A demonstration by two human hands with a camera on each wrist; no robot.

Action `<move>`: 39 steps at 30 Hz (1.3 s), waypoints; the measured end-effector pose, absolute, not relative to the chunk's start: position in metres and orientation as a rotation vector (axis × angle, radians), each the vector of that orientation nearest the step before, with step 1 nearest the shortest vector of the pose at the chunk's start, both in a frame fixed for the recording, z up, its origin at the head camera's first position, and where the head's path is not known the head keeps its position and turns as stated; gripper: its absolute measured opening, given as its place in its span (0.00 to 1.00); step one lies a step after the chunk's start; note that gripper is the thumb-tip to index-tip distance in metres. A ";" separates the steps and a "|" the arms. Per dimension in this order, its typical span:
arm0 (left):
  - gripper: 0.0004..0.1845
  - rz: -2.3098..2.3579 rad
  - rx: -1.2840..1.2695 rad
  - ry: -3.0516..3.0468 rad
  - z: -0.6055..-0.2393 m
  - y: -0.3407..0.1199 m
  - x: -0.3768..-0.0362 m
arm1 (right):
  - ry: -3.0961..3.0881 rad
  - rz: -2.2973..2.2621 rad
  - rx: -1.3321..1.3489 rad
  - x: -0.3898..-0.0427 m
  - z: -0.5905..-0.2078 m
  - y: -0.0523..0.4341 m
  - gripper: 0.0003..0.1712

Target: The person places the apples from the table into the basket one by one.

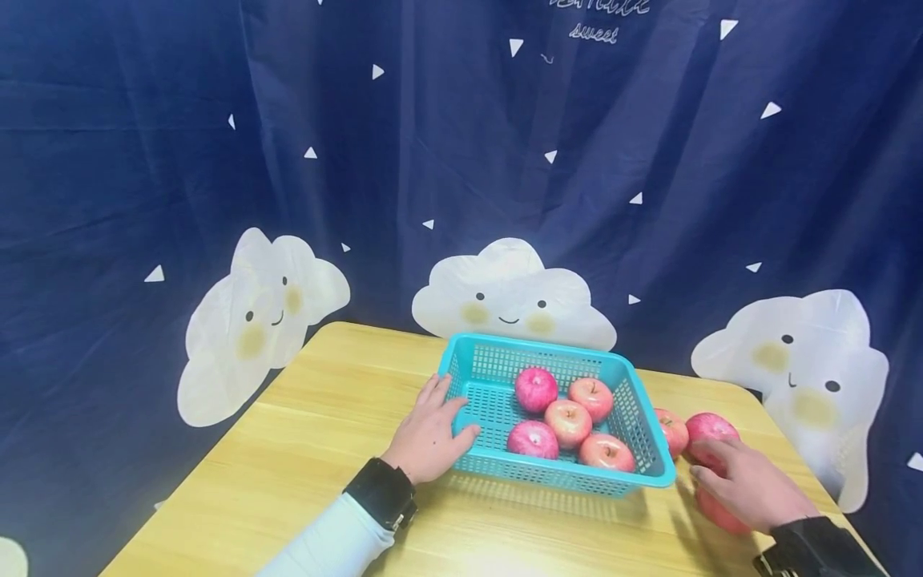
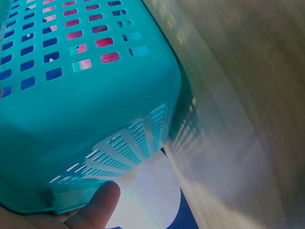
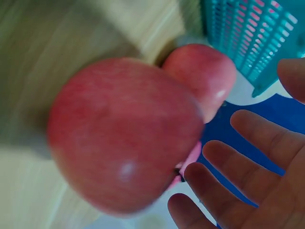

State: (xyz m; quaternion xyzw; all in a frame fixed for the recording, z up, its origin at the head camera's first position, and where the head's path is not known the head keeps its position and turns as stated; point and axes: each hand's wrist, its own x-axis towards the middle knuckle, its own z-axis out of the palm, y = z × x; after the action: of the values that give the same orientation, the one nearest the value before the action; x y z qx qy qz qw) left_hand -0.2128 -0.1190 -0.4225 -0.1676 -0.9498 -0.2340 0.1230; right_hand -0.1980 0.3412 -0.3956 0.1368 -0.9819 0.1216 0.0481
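A turquoise plastic basket (image 1: 555, 478) with several red and pink apples in its right half stands on the table. My left hand (image 1: 431, 433) holds the basket's left rim near the front corner, the thumb over the inside. In the left wrist view one fingertip (image 2: 107, 193) lies against the outer side below the rim. To the right of the basket, my right hand (image 1: 760, 485) hovers over loose apples with fingers extended and apart. A large red apple (image 3: 124, 138) lies in front of those fingers, with another apple (image 3: 200, 76) behind it. A third apple (image 3: 193, 157) is mostly hidden.
The light wooden table (image 1: 324, 401) reaches back to a dark blue curtain (image 1: 476, 160) printed with smiling clouds and white triangles. One loose apple (image 1: 671, 433) sits right beside the basket's right wall. The table's right edge runs close past my right hand.
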 end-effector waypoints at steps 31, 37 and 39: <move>0.29 -0.697 -0.486 -2.774 -0.423 -0.119 -0.211 | -3.190 0.293 0.138 -0.200 -0.413 0.354 0.37; 0.29 -0.703 -0.496 -2.773 -0.423 -0.120 -0.212 | -3.268 0.334 0.033 -0.199 -0.415 0.355 0.48; 0.29 -0.706 -0.501 -2.771 -0.423 -0.120 -0.213 | -3.278 0.343 0.020 -0.198 -0.416 0.356 0.50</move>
State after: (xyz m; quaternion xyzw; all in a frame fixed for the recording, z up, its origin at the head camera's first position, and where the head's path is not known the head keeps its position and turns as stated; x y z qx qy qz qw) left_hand -0.2127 -0.1199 -0.4226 -0.1714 -0.9477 -0.2414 0.1189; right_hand -0.1980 0.3556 -0.4160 0.0061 -0.9916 0.1037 -0.0771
